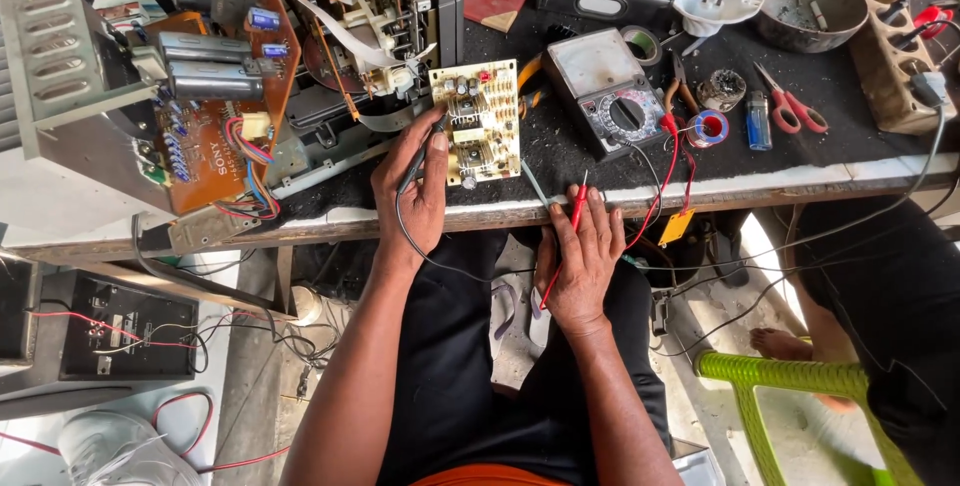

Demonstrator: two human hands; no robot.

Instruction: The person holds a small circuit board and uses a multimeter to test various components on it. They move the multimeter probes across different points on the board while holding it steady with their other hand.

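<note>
1. Left hand (pixel 413 191) grips a black probe (pixel 425 158), tip on the small cream circuit board (pixel 477 122).
2. Right hand (pixel 580 258) pinches a red probe (pixel 577 206) at the bench edge.
3. The black-topped workbench (pixel 560 161) holds a grey analogue multimeter (pixel 612 94) and red-handled scissors (pixel 792 101).

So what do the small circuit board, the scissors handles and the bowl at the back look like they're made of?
Small circuit board: cream-coloured matt laminate, probably resin or fibreglass, studded with components; the left hand touches its edge.
Scissors handles: glossy red, likely plastic.
Bowl: dull grey with a soft sheen, apparently metal, worn and dusty inside.
</note>
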